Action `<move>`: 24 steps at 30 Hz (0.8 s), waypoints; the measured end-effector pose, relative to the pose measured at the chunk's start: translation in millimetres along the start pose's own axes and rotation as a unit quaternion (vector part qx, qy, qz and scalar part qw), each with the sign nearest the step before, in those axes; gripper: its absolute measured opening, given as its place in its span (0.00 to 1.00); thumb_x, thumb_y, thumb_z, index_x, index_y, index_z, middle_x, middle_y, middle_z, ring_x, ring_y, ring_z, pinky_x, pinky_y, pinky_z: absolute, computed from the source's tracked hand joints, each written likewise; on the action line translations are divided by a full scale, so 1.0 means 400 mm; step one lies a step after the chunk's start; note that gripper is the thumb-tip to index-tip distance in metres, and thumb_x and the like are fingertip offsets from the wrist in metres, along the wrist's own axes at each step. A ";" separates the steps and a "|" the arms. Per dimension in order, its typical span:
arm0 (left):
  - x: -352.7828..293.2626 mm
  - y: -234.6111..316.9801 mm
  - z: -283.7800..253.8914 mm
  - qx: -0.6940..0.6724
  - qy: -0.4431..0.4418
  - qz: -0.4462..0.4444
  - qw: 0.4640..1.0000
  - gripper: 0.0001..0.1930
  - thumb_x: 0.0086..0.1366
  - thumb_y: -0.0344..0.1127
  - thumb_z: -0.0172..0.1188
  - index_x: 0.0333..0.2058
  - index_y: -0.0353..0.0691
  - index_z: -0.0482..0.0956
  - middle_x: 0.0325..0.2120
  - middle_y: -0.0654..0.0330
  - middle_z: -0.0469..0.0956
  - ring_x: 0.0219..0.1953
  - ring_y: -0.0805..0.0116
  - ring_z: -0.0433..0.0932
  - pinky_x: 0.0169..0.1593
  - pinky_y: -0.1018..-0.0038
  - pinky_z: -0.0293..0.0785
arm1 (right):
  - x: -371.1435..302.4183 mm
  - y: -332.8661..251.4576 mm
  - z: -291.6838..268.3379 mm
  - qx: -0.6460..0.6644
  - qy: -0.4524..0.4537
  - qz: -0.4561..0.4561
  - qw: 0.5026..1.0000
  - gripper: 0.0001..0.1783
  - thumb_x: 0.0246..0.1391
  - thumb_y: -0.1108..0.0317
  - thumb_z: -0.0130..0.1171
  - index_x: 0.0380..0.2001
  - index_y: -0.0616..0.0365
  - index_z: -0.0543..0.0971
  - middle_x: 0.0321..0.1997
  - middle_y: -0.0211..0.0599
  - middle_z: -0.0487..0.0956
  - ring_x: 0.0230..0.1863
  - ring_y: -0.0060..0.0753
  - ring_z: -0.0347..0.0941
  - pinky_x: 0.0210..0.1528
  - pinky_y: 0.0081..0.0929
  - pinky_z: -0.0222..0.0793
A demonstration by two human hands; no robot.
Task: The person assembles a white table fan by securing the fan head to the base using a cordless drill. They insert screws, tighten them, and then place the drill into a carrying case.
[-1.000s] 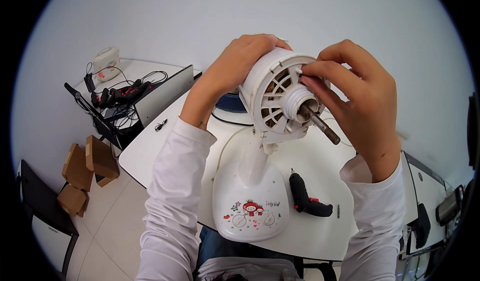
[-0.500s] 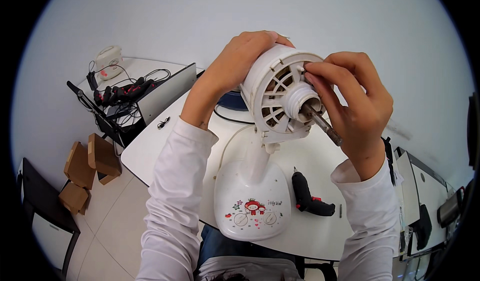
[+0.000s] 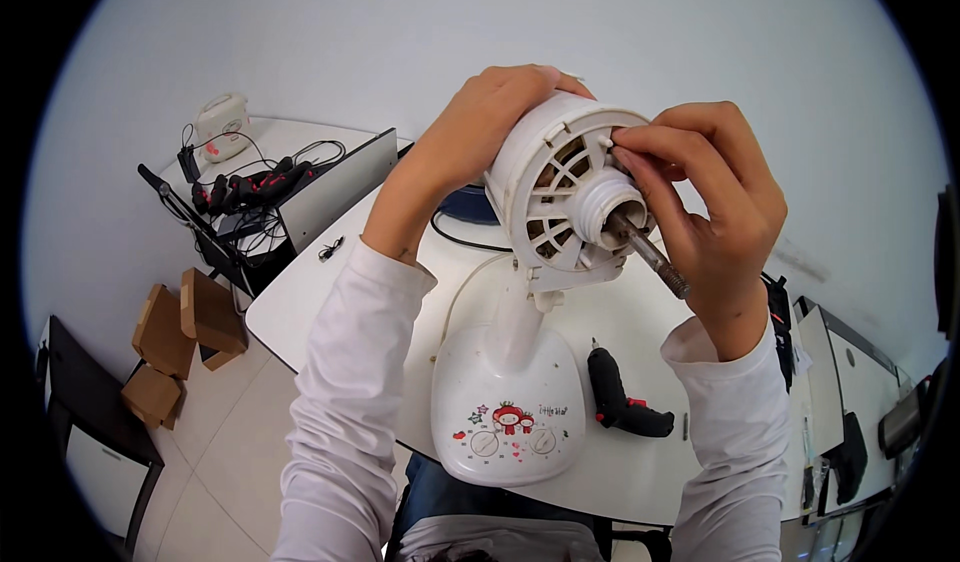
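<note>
A white desk fan without blades or guard stands upright on its rounded base [image 3: 508,372], which carries cartoon prints and two dials. My left hand [image 3: 487,122] is wrapped over the back and top of its round motor housing [image 3: 535,137]. From the threaded collar [image 3: 603,200] on the slotted front, a metal shaft [image 3: 657,259] sticks out. My right hand [image 3: 722,197] pinches with thumb and forefinger at the upper right of that front, beside a small peg; whatever is between the fingertips is hidden. A black cordless screwdriver [image 3: 622,397] with a red switch lies right of the base.
Under the fan is a white table [image 3: 320,307]. A small metal bit [image 3: 686,426] lies by my right sleeve. Behind are a dark blue round object [image 3: 468,205] and a cable. Black-red tools [image 3: 262,184] fill a side desk; cardboard boxes [image 3: 160,332] stand on the floor.
The whole view has shifted slightly. Both hands stay at the same places on the fan, and the right fingertips remain pinched at the front's upper right.
</note>
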State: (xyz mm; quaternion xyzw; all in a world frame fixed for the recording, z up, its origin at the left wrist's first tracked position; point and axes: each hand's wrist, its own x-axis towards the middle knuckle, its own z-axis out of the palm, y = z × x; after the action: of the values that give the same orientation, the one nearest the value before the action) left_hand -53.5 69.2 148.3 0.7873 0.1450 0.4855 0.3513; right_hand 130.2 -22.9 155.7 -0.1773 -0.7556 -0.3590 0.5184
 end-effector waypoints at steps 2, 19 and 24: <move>-0.006 0.005 0.000 0.000 0.000 0.000 1.000 0.24 0.68 0.49 0.41 0.43 0.36 0.79 0.35 0.57 0.80 0.36 0.70 0.79 0.41 0.75 0.76 | -0.001 -0.003 -0.003 0.003 -0.004 0.000 1.000 0.08 0.40 0.76 0.67 0.27 0.57 0.80 0.28 0.31 0.75 0.22 0.28 0.72 0.21 0.21 0.67; -0.120 0.070 0.049 0.166 0.077 0.188 0.965 0.27 0.56 0.46 0.55 0.53 0.39 0.73 0.57 0.49 0.68 0.58 0.57 0.67 0.60 0.63 0.60 | 0.005 0.012 -0.024 0.049 -0.044 -0.015 0.998 0.09 0.38 0.81 0.67 0.27 0.61 0.80 0.29 0.33 0.74 0.25 0.24 0.72 0.23 0.17 0.69; -0.118 0.072 0.073 0.178 0.071 0.207 0.959 0.23 0.62 0.38 0.47 0.53 0.32 0.71 0.47 0.51 0.75 0.46 0.64 0.76 0.51 0.73 0.69 | 0.007 0.028 -0.047 0.090 -0.067 -0.015 0.994 0.10 0.37 0.82 0.67 0.27 0.62 0.80 0.29 0.33 0.74 0.26 0.22 0.70 0.22 0.15 0.64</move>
State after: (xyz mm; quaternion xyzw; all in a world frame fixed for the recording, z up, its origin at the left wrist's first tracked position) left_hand -54.4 9.7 128.9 0.8137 0.0873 0.5683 0.0858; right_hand 148.4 -29.2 166.1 -0.1425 -0.8202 -0.2849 0.4752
